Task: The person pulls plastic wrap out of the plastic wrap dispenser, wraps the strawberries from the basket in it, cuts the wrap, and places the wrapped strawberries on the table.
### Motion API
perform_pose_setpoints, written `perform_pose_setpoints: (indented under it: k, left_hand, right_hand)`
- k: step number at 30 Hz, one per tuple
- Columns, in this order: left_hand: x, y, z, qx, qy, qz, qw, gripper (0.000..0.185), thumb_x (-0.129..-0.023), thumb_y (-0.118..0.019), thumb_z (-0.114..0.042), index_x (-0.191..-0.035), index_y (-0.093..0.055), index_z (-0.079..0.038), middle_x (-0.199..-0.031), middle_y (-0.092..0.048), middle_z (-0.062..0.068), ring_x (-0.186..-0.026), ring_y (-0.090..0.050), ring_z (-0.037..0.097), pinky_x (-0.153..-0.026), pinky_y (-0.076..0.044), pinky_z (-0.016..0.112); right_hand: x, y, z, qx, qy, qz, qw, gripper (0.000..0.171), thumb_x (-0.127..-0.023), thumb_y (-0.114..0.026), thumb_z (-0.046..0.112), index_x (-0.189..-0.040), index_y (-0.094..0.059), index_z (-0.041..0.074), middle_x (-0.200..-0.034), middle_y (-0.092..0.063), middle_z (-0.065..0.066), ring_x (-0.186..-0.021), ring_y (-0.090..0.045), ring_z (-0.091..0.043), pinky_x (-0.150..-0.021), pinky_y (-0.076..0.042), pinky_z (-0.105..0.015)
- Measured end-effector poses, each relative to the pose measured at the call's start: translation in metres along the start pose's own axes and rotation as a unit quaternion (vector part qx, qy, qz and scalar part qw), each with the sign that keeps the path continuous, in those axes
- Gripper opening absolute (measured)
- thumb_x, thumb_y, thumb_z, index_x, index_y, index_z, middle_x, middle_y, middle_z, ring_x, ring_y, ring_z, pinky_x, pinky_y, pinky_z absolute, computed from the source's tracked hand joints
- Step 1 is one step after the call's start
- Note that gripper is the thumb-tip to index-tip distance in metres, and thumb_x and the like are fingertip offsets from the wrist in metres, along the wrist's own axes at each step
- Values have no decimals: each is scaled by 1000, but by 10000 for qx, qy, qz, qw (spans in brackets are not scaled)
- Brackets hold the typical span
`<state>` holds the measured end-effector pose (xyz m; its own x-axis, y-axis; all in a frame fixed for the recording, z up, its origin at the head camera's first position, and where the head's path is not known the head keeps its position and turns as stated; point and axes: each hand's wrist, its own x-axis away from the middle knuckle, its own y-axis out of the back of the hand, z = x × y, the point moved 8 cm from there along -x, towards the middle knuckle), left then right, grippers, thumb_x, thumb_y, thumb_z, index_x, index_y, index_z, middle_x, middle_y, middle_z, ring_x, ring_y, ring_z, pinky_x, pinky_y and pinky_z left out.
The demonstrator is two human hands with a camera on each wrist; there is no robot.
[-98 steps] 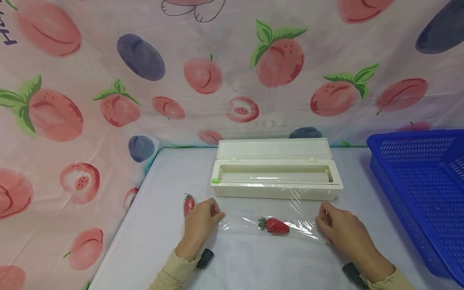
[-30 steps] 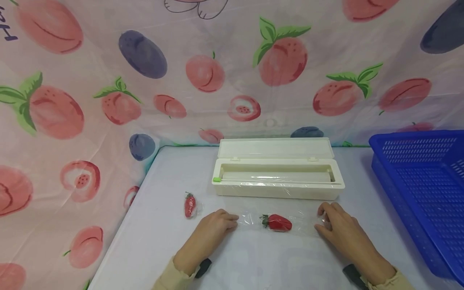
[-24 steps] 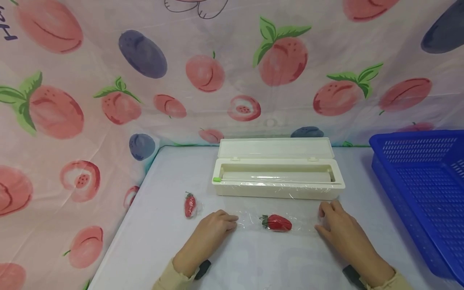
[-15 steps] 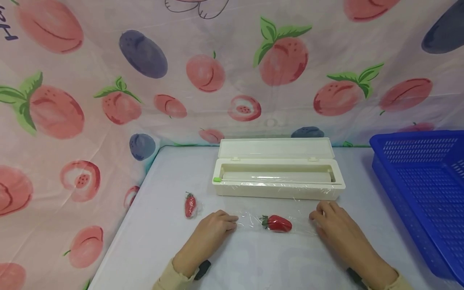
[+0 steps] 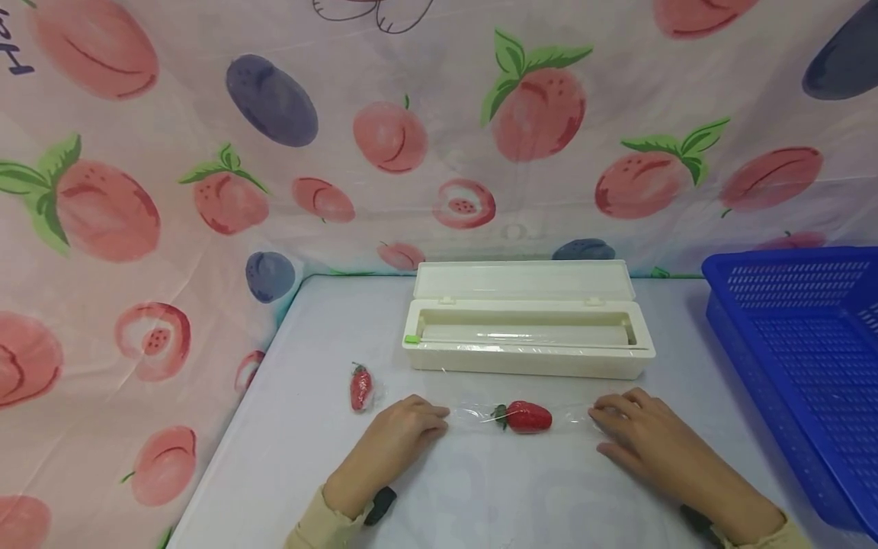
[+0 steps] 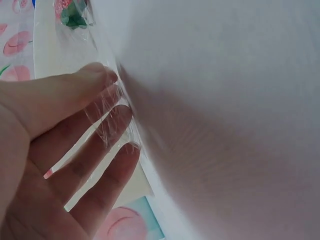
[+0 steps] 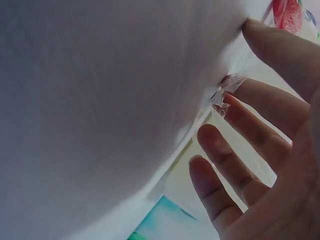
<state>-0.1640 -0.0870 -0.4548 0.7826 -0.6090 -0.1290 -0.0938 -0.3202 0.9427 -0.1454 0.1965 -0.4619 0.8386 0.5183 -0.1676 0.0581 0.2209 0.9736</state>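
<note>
The right hand [image 5: 648, 438], its thumb newly spread, touched the film [image 5: 469, 414]; the left hand [image 5: 399, 432] pinched the other end, the wrapped strawberry [image 5: 530, 418] lying between. Fruit-print cloth [image 5: 439, 137] backed the white table [image 5: 521, 496].

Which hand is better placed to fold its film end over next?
Probably the left hand: its thumb and fingers appear to pinch one end of the film, while the right hand has its thumb spread from the fingers touching the other end.
</note>
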Motion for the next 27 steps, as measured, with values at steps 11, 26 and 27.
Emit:
perform_pose_setpoints:
  k: [11,26,27]
  left_hand:
    - [-2,0,8,281,110,136,9995,12,-88,-75,-10,-99,-79,-14,-113,-73,-3,-103,-65,13,-90,-56,29]
    - [1,9,9,139,155,-161,9997,12,-92,-71,-16,-103,-77,-16,-99,-73,-6,-93,-65,11,-83,-55,28]
    - [1,9,10,164,173,-142,9996,12,-92,-71,-17,-104,-76,-16,-100,-73,-6,-95,-65,11,-85,-55,28]
  right_hand:
    - [-6,6,-1,-5,307,-431,9986,23,-76,-84,16,-98,-79,13,-100,-67,3,-95,-58,-20,-79,-52,-42]
    - [3,19,9,265,870,-1170,9890,21,-101,-57,21,-88,-73,15,-92,-66,5,-92,-59,-19,-78,-53,-40]
    - [4,20,10,269,969,-1300,9864,34,-106,-46,25,-87,-72,15,-94,-65,4,-93,-59,-19,-79,-52,-40]
